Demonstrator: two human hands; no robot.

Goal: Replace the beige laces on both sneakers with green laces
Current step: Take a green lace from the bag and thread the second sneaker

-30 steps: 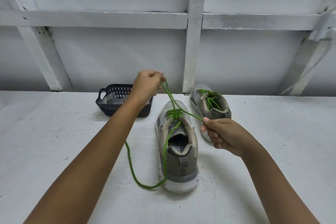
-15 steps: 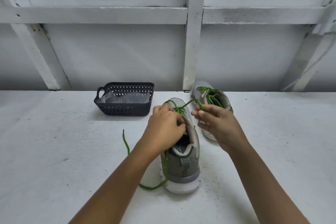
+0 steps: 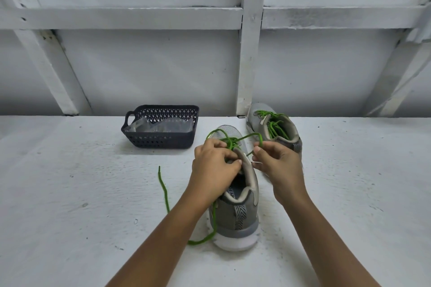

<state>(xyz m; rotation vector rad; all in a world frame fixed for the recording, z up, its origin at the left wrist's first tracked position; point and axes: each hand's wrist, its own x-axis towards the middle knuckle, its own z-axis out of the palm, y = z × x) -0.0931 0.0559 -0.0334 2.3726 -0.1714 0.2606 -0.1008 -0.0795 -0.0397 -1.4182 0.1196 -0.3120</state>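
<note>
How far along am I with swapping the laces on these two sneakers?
Done: the far sneaker looks laced in green. In hand: the near sneaker has its green lace through the front eyelets, left hand and right hand pinching it near the tongue. Left: likely the upper eyelets, with one long tail loose on the table. No beige lace shows.

Only 1 piece of lettering can be read: the pale letters "RY FO", printed on the dark insole (image 3: 231,194) inside the near sneaker (image 3: 235,219), just below the left hand (image 3: 213,168). The rest of the wording is hidden by that hand.
</note>
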